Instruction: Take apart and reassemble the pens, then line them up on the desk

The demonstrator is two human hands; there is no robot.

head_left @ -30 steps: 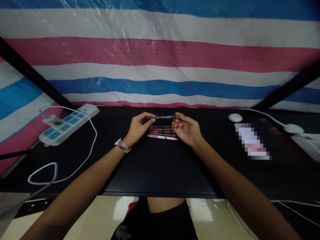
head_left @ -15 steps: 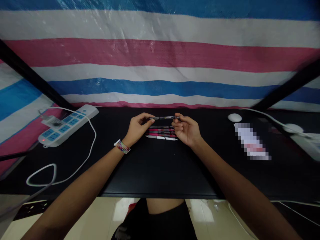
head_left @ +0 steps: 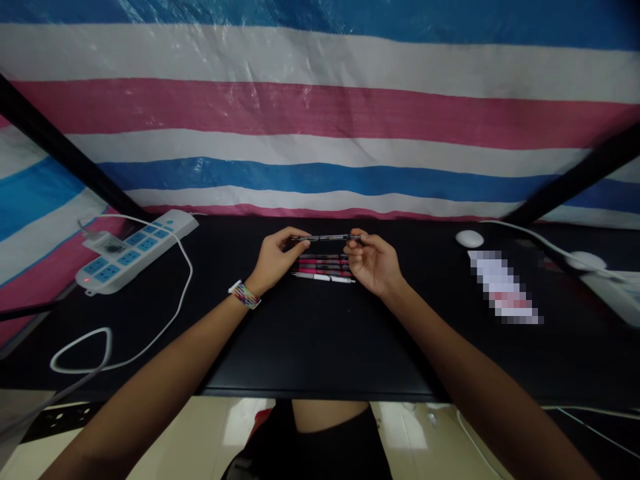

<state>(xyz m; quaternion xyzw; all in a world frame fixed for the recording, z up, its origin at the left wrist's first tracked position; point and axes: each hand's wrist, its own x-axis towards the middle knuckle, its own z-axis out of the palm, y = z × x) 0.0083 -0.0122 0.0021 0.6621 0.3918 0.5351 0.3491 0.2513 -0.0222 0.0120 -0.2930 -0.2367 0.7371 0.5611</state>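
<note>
A dark pen point(head_left: 327, 238) is stretched level between my two hands, just beyond a row of other pens. My left hand point(head_left: 277, 257) pinches its left end between thumb and fingers. At the other end, my right hand point(head_left: 375, 260) grips it with thumb and fingertips, the palm partly turned up. Below the held pen, several pens lie side by side on the black table point(head_left: 320, 340), some with pink or red parts point(head_left: 325, 267). Nearest to me in that row is a white pen point(head_left: 325, 277). My hands partly cover the ends of the row.
On the left lies a white power strip point(head_left: 135, 250) with blue sockets, a plugged-in adapter and a looping white cable point(head_left: 187, 280). To the right are a white mouse point(head_left: 469, 239) and a blurred-out flat item point(head_left: 505, 290). Striped sheeting point(head_left: 320, 113) hangs behind the table.
Both hands keep hold of the dark pen in nearly the same place. Only a very slight shift of the view shows.
</note>
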